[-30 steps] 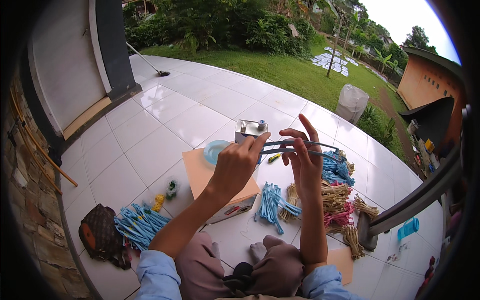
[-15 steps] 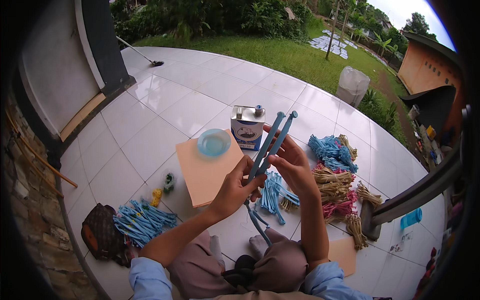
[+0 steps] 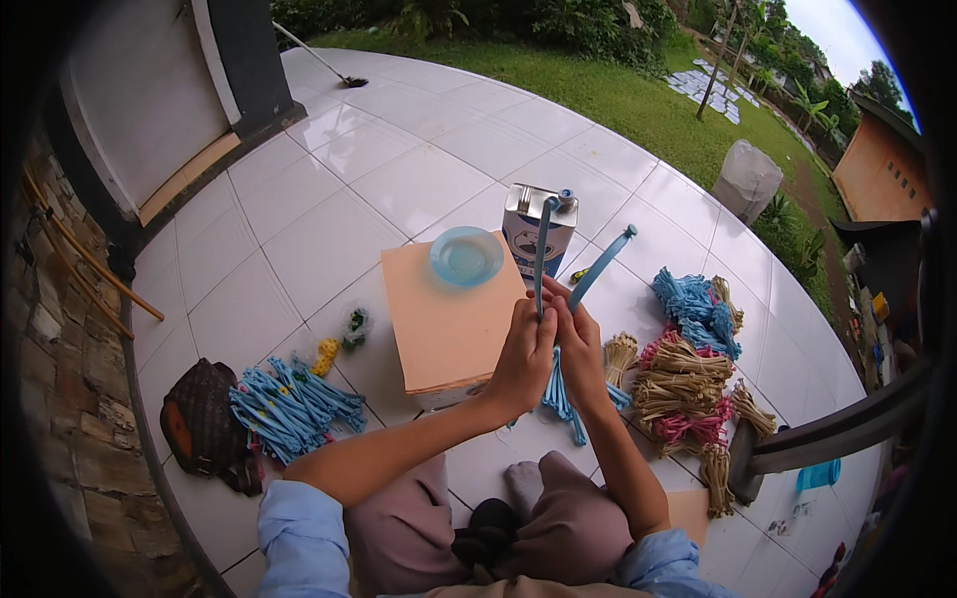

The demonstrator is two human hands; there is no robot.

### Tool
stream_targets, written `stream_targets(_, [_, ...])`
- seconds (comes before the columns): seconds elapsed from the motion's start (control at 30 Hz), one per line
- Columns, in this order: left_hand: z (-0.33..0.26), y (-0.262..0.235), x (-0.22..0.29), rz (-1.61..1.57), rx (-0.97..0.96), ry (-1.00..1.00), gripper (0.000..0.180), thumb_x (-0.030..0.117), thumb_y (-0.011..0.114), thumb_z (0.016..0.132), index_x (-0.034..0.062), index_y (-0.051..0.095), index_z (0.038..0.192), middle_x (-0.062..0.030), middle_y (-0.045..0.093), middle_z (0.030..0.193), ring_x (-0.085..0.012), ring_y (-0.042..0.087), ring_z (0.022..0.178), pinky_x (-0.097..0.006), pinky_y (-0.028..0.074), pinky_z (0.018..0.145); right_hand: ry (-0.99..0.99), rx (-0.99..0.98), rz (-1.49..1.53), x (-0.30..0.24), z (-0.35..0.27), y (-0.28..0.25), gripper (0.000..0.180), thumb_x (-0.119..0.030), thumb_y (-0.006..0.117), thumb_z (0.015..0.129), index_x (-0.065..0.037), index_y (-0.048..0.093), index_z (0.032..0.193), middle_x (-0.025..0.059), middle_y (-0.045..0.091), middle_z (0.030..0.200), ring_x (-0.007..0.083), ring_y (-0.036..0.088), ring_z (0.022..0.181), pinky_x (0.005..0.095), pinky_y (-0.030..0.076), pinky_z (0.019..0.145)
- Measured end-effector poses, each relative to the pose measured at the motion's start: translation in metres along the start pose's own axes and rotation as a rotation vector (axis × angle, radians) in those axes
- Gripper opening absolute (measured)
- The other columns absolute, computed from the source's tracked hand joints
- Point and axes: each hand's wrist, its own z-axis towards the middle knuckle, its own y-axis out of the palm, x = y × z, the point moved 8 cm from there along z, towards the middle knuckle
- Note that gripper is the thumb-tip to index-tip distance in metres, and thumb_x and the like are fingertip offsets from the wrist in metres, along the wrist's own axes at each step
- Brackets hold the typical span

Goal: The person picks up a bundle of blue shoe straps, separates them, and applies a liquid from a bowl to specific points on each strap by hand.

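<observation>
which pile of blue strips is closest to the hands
The small blue pile on the tiles right under the hands. The big pile lies far off to the left by the brown bag, and the third lies off to the right.

Two long blue strips stand up from two hands, the left hand and the right hand. One round pale-blue plastic bowl sits on one flat orange board. One white-and-blue carton stands behind it. One brown bag lies on the floor. The bundled strips form three blue heaps; single strips are too many to count.
</observation>
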Motion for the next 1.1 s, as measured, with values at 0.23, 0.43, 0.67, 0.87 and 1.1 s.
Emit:
stream_targets(0.23, [0.021, -0.069, 0.025, -0.009, 0.361, 0.120, 0.041, 0.033, 0.033, 0.096, 0.0016, 0.031, 0.122, -0.0114, 0.034, 0.123, -0.0188, 0.035, 0.108, -0.034, 0.029, 0.096, 0.060, 0.088, -0.107, -0.013, 0.010, -0.052, 0.030, -0.021, 0.041, 0.097, -0.004, 0.056, 0.116, -0.0070, 0.039, 0.055, 0.0010, 0.037, 0.047, 0.0169, 0.025, 0.042])
stream_targets(0.43, [0.034, -0.099, 0.070, 0.429, 0.261, 0.481, 0.022, 0.017, 0.047, 0.090, 0.0038, 0.049, 0.108, -0.0096, 0.043, 0.110, -0.0207, 0.038, 0.105, -0.035, 0.032, 0.094, 0.214, -0.001, -0.268, 0.009, 0.008, -0.057, 0.028, -0.021, 0.054, 0.091, -0.006, 0.056, 0.115, -0.0056, 0.045, 0.057, 0.0014, 0.038, 0.047, 0.0179, 0.026, 0.042])
stream_targets(0.67, [0.033, -0.032, 0.048, 0.813, -0.291, 0.685, 0.027, 0.009, 0.058, 0.083, 0.0092, 0.056, 0.110, -0.0048, 0.054, 0.113, -0.0233, 0.046, 0.114, -0.046, 0.029, 0.104, 0.180, -0.205, -0.636, 0.010, 0.006, -0.042, 0.033, -0.019, 0.066, 0.082, -0.003, 0.056, 0.110, 0.0016, 0.051, 0.057, 0.0064, 0.044, 0.051, 0.0247, 0.036, 0.048])
stream_targets(0.87, [0.047, -0.039, -0.008, 0.571, -0.501, 0.201, 0.015, 0.013, 0.056, 0.086, 0.0090, 0.053, 0.101, -0.0088, 0.059, 0.098, -0.0286, 0.058, 0.091, -0.039, 0.047, 0.081, 0.074, -0.464, -0.704, 0.006, 0.018, -0.034, 0.047, -0.008, 0.067, 0.074, -0.008, 0.051, 0.118, 0.0018, 0.055, 0.066, 0.0082, 0.048, 0.059, 0.0256, 0.042, 0.057])
stream_targets(1.1, [0.052, -0.059, -0.061, 0.563, -0.304, 0.200, 0.012, 0.011, 0.055, 0.087, 0.0096, 0.057, 0.099, -0.0057, 0.048, 0.091, -0.0221, 0.058, 0.076, -0.035, 0.048, 0.065, 0.050, -0.533, -0.273, 0.036, 0.085, -0.062, 0.058, 0.002, 0.067, 0.071, -0.006, 0.038, 0.121, 0.0095, 0.050, 0.102, 0.0145, 0.055, 0.086, 0.0290, 0.049, 0.081])
